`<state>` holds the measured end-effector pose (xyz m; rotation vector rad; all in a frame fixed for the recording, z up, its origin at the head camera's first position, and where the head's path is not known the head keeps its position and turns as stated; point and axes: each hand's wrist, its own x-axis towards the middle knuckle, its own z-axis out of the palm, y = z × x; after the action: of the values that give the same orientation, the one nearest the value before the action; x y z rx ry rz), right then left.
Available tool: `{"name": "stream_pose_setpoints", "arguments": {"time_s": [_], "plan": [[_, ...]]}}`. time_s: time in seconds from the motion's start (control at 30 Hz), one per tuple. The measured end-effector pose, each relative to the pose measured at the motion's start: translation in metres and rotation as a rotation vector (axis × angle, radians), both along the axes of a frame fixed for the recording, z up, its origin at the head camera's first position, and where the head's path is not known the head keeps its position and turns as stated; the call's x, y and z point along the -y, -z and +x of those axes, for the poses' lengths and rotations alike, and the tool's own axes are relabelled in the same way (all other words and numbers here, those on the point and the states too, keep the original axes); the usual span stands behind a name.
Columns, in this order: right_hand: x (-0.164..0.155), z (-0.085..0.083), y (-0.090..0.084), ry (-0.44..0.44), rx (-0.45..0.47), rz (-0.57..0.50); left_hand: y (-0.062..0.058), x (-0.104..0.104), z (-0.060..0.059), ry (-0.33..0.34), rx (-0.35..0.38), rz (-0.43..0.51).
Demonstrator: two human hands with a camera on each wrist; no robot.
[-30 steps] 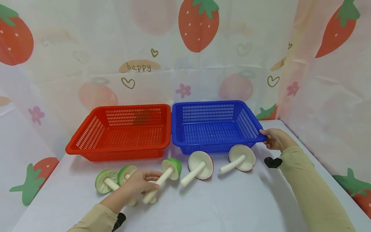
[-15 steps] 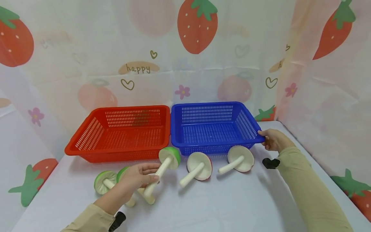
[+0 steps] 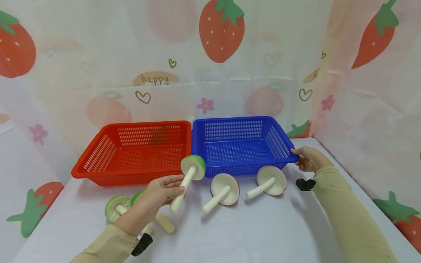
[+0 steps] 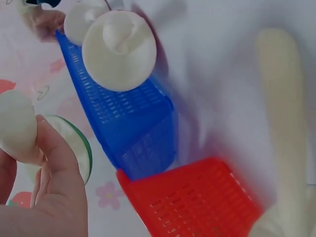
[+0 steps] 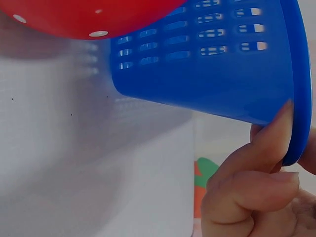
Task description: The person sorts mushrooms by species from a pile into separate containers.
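My left hand (image 3: pixel 160 193) pinches the pale stem of a green-capped toy mushroom (image 3: pixel 193 167), raised in front of the seam between the two baskets, its cap tilted up and away. The left wrist view shows thumb and fingers round that stem, with the green rim behind. My right hand (image 3: pixel 309 159) grips the front right corner of the blue basket (image 3: pixel 243 168), thumb on top of the rim and fingers beneath; the right wrist view shows this close up. Beneath the left forearm lie two more green-capped mushrooms (image 3: pixel 117 205), partly hidden by it.
A red basket (image 3: pixel 131 175) stands left of the blue one, their rims side by side. Two red-capped mushrooms (image 3: pixel 227 188) lie stems forward before the blue basket, the right one (image 3: pixel 272 179) close to its front wall. A printed cloth wall (image 3: pixel 250 80) rises behind.
My left hand has lifted the green-capped mushroom off the table, up and toward the baskets. The right hand keeps its grip on the blue basket's corner. The head view has shifted slightly.
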<state>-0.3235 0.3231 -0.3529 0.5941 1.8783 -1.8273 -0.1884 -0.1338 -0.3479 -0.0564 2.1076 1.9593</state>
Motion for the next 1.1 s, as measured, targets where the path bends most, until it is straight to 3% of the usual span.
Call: {"name": "stream_pose_setpoints", "arguments": {"time_s": [0.33,0.6,1.1], "plan": [[0.004,0.000,0.000,0.039,0.000,-0.017,-0.007,-0.014,-0.012,-0.071,0.041,0.071],[0.002,0.001,0.001,0.018,-0.005,-0.009,-0.010,-0.034,-0.026,-0.109,0.056,0.167],[0.003,0.001,-0.002,0.052,0.006,0.007,-0.013,-0.059,-0.049,-0.139,0.093,0.244]]}}
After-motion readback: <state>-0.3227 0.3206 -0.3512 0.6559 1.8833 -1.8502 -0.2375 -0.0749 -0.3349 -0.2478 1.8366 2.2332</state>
